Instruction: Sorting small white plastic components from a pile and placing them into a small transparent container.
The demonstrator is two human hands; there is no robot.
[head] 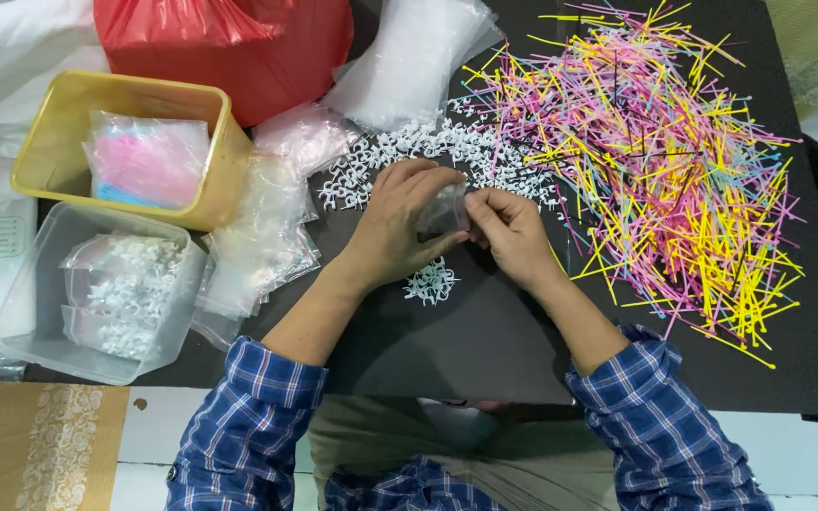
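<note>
Far left: clear plastic tub (11,331) stacked with small bags of white clips, on the black bench (485,331). Above it, yellow plastic basket (59,142) with a bag of pink and blue pieces. Next right, loose pile of clear plastic bags (262,237). Left hand (395,222) angled up from a blue plaid sleeve, palm down, fingers curled, grip pinching the small clear plastic bag (442,213) at bench centre. Just below, small heap of white plastic clips (431,281); larger scatter of white clips (409,147) above both hands. Right hand (508,232) meeting the left, thumb and fingertips pressed together on the same bag's edge. Far right: wide heap of yellow, pink and blue plastic ties (665,161).
</note>
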